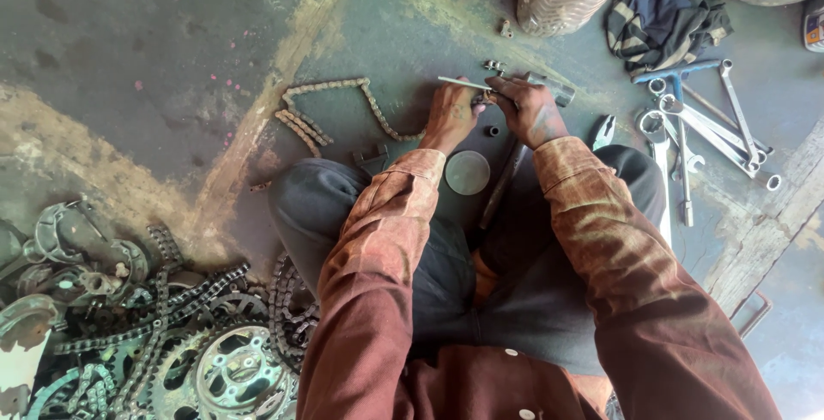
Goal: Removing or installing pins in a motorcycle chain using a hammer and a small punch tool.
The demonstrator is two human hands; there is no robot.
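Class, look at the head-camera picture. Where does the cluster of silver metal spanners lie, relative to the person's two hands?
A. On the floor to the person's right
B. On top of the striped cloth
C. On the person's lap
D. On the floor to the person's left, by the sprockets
A: the silver metal spanners lie on the grey floor to the right of the right hand and left hand, below the striped cloth.

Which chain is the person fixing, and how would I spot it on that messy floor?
Start at the person's two hands, left hand and right hand, on the floor in front of their knees. The rusty chain runs leftward from the left hand, looping back on itself. Unlike the dark, greasy chains and sprockets heaped by the left knee, it lies alone and looks tan-brown.
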